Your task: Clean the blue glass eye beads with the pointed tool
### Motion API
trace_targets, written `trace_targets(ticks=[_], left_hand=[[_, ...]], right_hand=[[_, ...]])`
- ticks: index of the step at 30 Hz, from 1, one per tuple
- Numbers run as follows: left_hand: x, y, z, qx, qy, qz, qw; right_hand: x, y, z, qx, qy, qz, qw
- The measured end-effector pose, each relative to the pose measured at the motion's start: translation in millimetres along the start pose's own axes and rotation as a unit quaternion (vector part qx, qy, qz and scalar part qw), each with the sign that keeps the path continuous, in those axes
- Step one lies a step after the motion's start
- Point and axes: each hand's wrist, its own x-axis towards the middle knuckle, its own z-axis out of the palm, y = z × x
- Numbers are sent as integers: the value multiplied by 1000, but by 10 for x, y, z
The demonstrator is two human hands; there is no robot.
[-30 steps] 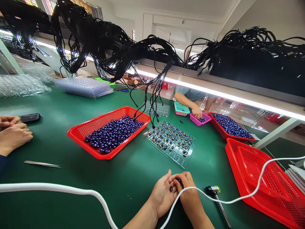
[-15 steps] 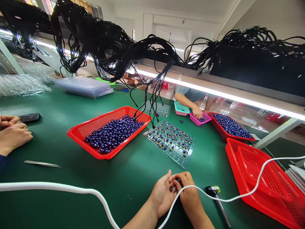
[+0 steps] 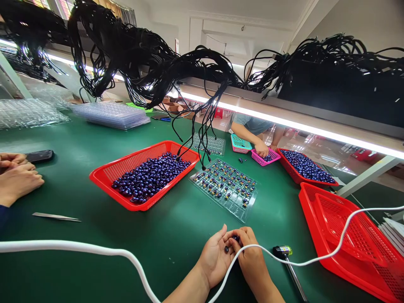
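My left hand (image 3: 215, 256) is turned palm up near the front of the table, its fingers curled around small glossy dark parts. One small dark piece (image 3: 226, 249) lies on its fingers. My right hand (image 3: 251, 254) meets it from the right, thumb and fingers pinching a shiny dark earbud-like part (image 3: 235, 238), partly hidden by the fingers. Beyond both hands lies a clear plastic tray (image 3: 235, 206) with rows of small dark-blue and gold parts. A red basket (image 3: 121, 201) to its left holds a heap of glossy dark-blue pieces.
A white cable (image 3: 94, 248) crosses in front of my hands. A small mallet (image 3: 292, 269) lies right, beside stacked red baskets (image 3: 315, 235). Tweezers (image 3: 57, 217) and a co-worker's hands (image 3: 19, 176) are left. Another person's hand (image 3: 261, 149) reaches into a pink basket (image 3: 257, 160). Black cables (image 3: 202, 63) hang overhead.
The dark part between my fingertips has shifted very slightly. Both hands otherwise stay in the same place.
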Motion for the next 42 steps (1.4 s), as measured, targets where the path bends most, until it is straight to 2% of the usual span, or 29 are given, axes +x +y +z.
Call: trace_targets(ticks=[7, 13, 22, 42], left_hand=[[-25, 11, 37, 11, 9, 8, 1000], [-4, 27, 16, 20, 25, 29, 999], [-10, 33, 39, 15, 40, 25, 999], [-22, 28, 34, 20, 24, 28, 999]], right_hand=[[-9, -2, -4, -9, 8, -15, 1000], [-9, 36, -11, -89, 49, -50, 994], [-26, 32, -8, -108, 50, -48, 992], [-15, 12, -18, -110, 48, -49, 992]])
